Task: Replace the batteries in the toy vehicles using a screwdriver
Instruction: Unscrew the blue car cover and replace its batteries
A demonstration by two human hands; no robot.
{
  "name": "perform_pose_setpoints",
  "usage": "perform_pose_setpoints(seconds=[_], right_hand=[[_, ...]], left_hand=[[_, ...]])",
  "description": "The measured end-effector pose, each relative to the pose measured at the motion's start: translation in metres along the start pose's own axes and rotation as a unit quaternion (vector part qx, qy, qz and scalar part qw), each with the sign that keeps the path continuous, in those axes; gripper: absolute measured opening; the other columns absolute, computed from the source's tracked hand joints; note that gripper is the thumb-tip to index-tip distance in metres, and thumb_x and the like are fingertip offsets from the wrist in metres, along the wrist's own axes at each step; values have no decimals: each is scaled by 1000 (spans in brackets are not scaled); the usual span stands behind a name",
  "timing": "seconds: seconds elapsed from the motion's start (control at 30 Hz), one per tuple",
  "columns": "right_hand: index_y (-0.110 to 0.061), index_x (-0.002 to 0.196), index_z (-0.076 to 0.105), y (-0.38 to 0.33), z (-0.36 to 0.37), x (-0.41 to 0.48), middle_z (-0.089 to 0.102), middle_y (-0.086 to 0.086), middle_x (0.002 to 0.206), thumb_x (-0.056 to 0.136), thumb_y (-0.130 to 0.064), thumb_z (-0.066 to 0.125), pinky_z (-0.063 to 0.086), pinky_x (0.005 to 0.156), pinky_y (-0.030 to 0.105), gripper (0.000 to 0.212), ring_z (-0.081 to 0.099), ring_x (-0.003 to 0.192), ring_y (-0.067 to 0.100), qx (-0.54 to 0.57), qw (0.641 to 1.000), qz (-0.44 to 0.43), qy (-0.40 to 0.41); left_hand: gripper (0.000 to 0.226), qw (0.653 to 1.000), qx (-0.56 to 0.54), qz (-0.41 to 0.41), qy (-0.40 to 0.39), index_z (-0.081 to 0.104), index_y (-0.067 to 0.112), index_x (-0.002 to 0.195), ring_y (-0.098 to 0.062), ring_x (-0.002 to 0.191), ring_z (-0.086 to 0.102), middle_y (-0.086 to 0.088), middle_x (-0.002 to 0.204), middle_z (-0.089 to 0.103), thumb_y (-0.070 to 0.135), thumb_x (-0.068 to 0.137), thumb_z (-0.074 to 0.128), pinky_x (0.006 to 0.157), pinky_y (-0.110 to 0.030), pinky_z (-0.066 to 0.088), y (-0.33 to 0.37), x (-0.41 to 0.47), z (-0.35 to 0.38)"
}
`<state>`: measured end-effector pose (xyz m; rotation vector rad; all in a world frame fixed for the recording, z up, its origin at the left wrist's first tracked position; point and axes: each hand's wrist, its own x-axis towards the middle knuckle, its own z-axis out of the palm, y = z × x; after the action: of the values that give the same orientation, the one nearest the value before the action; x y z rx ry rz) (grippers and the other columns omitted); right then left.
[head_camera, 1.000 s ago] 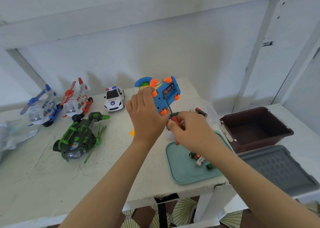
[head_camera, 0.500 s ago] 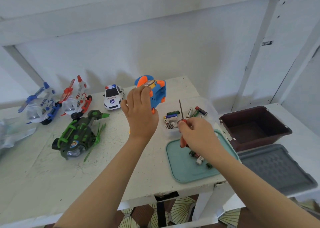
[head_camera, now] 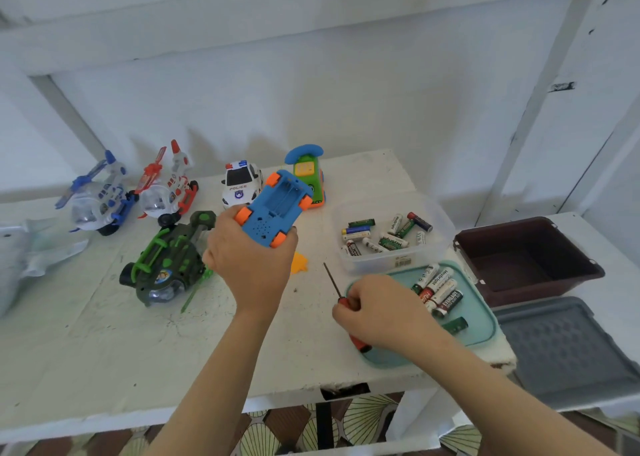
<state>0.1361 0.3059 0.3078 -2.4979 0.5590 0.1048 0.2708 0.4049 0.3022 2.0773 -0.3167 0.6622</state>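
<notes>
A white table (head_camera: pixel 104 351) stands against a white wall, and I am looking down at it over my two bare arms. At its right end sits a brown bin (head_camera: pixel 526 258), with a grey lid (head_camera: pixel 568 345) lying just in front of it. On the table's right front corner lies a teal tray (head_camera: pixel 481 327), and touching its far edge is a clear tub (head_camera: pixel 440 255) of loose batteries.

To the left stands a green toy helicopter (head_camera: pixel 166 261). Behind it, along the wall, are a blue helicopter (head_camera: pixel 97 199), a red helicopter (head_camera: pixel 166 189), a police car (head_camera: pixel 240 184) and a green toy phone on wheels (head_camera: pixel 306 175).

My left hand (head_camera: pixel 249 258) grips a blue toy car (head_camera: pixel 273 210) from below, holding it above the middle of the table, wheels up, its open battery bay facing me. My right hand (head_camera: pixel 384 313) is curled round the red handle of the screwdriver (head_camera: pixel 334 282) at the tray's left edge, the thin shaft pointing away and to the left.

A few batteries (head_camera: pixel 438 289) lie side by side on the tray, just beyond my right hand. A small orange piece (head_camera: pixel 299 261) lies on the table just past my left hand.
</notes>
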Motion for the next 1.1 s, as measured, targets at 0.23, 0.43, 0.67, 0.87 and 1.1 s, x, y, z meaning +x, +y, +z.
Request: perform_pose_setpoints(seconds=[0.23, 0.43, 0.67, 0.87, 1.1], right_hand=[[-18, 69, 43, -1, 20, 12, 46, -3, 68, 94, -50, 41, 35, 58, 29, 40, 49, 69, 18, -24, 998, 13, 61], [-19, 89, 60, 8, 2, 15, 55, -5, 81, 95, -39, 46, 40, 68, 27, 25, 54, 80, 17, -20, 995, -12, 93], [-31, 85, 61, 28, -41, 6, 59, -14, 82, 88, -32, 55, 47, 78, 28, 7, 51, 84, 7, -139, 985, -98, 25], [-34, 78, 52, 43, -43, -9, 54, -15, 85, 80, -22, 56, 39, 67, 21, 12, 51, 84, 8, -199, 975, -84, -46], [-37, 99, 57, 54, -41, -16, 41, -15, 92, 86, -18, 54, 33, 70, 18, 23, 46, 88, 7, -207, 972, -88, -66]], left_hand=[[63, 997, -13, -71, -22, 38, 21, 100, -16, 84, 43, 21, 83, 37, 31, 63, 88, 94, -41, 33, -28, -24, -23], [65, 993, -48, -105, -34, 38, 23, 100, -20, 85, 52, 17, 86, 42, 34, 62, 88, 93, -57, 41, -40, -43, -33], [60, 991, -108, -70, -29, 39, 28, 100, -5, 78, 53, 20, 86, 43, 43, 60, 80, 76, -53, 49, -29, -49, -33], [60, 989, -115, -80, -47, 37, 36, 100, -17, 76, 58, 16, 84, 48, 62, 58, 70, 79, -53, 49, -30, -59, -26], [59, 989, -124, -52, -66, 41, 33, 100, -14, 71, 58, 12, 82, 52, 62, 58, 70, 70, -48, 52, -25, -68, -22]])
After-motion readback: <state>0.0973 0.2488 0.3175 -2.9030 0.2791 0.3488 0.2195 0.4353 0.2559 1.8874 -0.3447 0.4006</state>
